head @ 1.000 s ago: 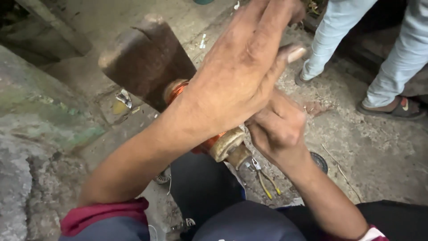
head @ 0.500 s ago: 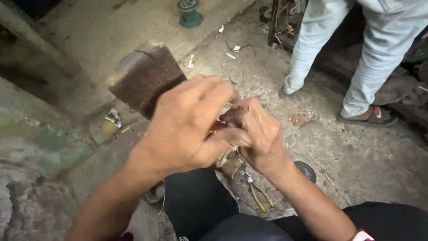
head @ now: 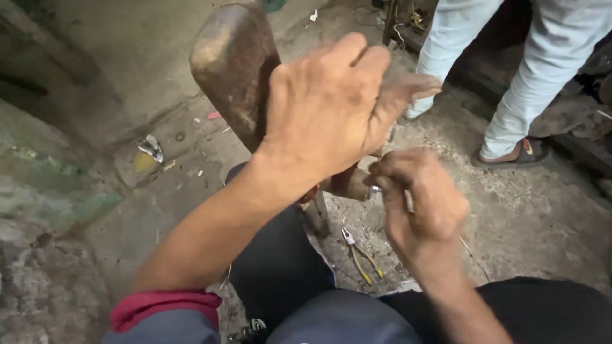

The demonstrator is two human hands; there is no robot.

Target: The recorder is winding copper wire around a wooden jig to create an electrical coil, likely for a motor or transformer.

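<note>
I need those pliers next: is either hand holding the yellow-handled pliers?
No, the yellow-handled pliers lie on the ground below the right hand.

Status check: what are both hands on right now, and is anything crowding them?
Left hand spread over brass-coloured part. Right hand pinching its end. Rusty block close behind; pliers on ground below.

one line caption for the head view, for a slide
Left hand covers a brown cylindrical part while the right hand pinches its end, beside a rusty metal block; pliers lie below.
</note>
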